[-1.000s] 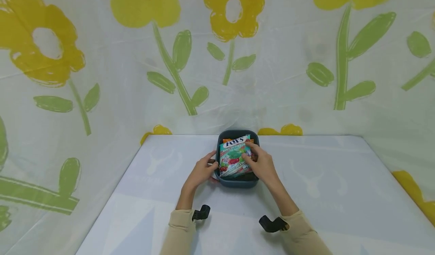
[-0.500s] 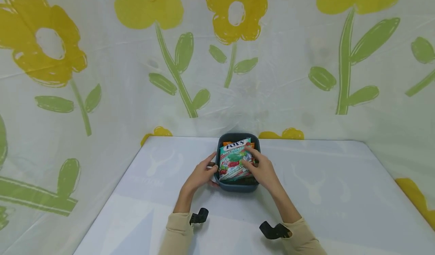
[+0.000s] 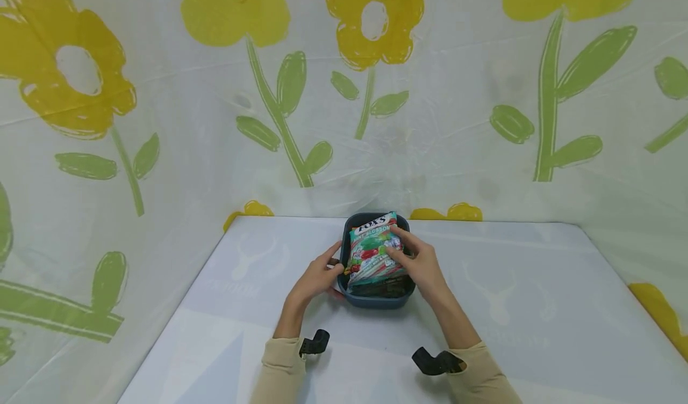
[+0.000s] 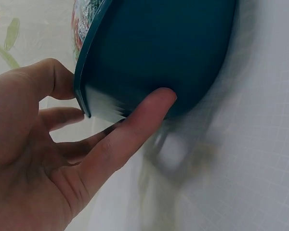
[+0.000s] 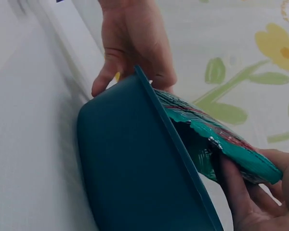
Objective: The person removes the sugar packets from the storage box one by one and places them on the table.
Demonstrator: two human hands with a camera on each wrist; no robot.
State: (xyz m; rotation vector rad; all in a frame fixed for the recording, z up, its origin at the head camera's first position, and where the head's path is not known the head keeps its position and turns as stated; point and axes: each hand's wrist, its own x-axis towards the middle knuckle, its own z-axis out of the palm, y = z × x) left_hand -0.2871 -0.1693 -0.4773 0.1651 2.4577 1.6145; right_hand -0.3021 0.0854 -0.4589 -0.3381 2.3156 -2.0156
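A dark blue-green plastic bin (image 3: 376,302) stands on the table. My left hand (image 3: 316,276) grips its left side, the thumb at the rim and a finger low against the outer wall (image 4: 183,53) in the left wrist view. My right hand (image 3: 424,266) pinches the right edge of a teal Fox's candy bag (image 3: 373,251). In the right wrist view the bag (image 5: 221,142) slants up past the rim, its near end raised out of the bin. Under it in the head view lies a dark packet (image 3: 389,287), largely covered.
The white table (image 3: 510,314) has faint printed shapes and runs back to a hanging sheet (image 3: 430,153) with yellow flowers. Black camera mounts (image 3: 438,362) sit at both wrists, below the sleeves' cuffs.
The candy bag has risen and tilted, showing more of the dark packet below it and hiding the orange wrapper behind. My right hand has moved slightly right with it; my left hand stays at the bin.
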